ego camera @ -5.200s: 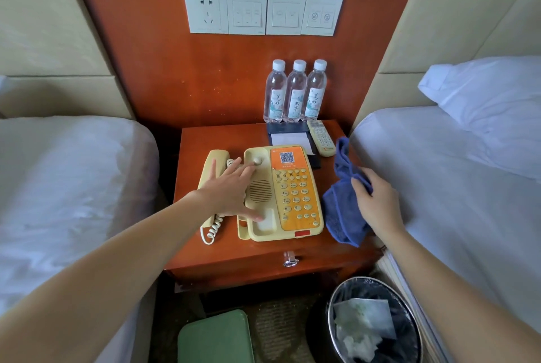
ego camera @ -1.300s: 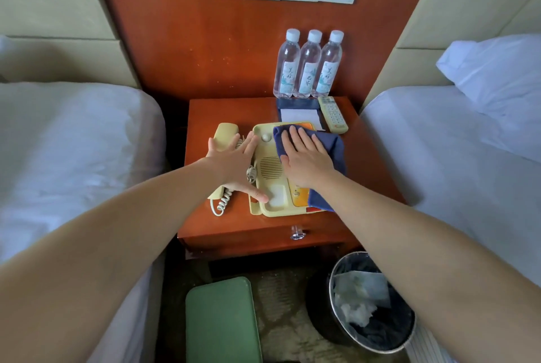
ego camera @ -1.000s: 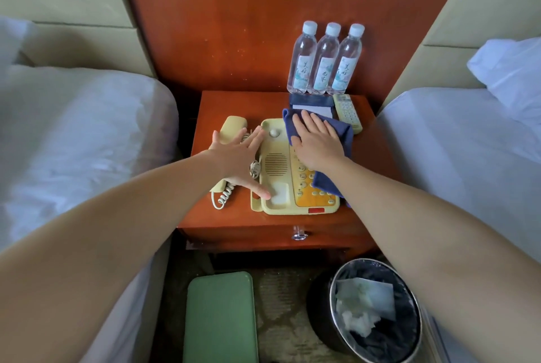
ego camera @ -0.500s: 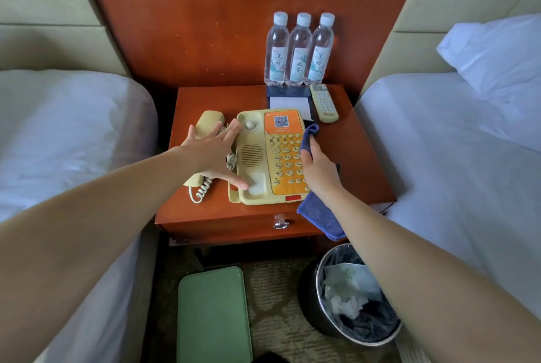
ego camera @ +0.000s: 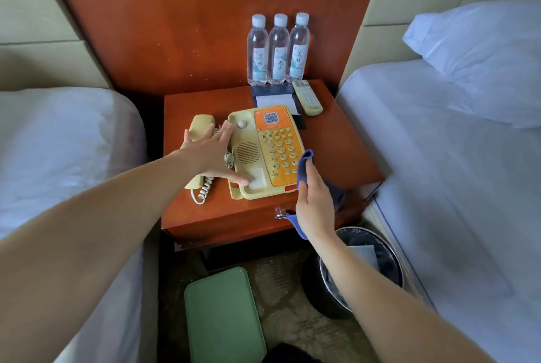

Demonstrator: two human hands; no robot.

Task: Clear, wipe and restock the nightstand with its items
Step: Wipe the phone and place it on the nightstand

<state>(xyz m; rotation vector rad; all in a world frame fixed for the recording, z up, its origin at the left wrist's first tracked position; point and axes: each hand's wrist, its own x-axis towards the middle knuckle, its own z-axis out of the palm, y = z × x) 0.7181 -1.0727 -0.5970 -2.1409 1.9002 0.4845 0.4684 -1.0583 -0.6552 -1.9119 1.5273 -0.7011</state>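
Left hand [ego camera: 211, 151] lies flat, fingers spread, across handset [ego camera: 198, 140] and telephone [ego camera: 265, 151] — right hand [ego camera: 314, 201] stands edge-on at the phone's right side, gripping blue cloth [ego camera: 304, 165]

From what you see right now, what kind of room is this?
Most likely a hotel twin room: a nightstand stands between two white beds, with a corded telephone and three matching water bottles on it.

Telephone [ego camera: 263, 154] on nightstand [ego camera: 336, 151], bottles [ego camera: 278, 49] behind, bin [ego camera: 380, 260] below right.
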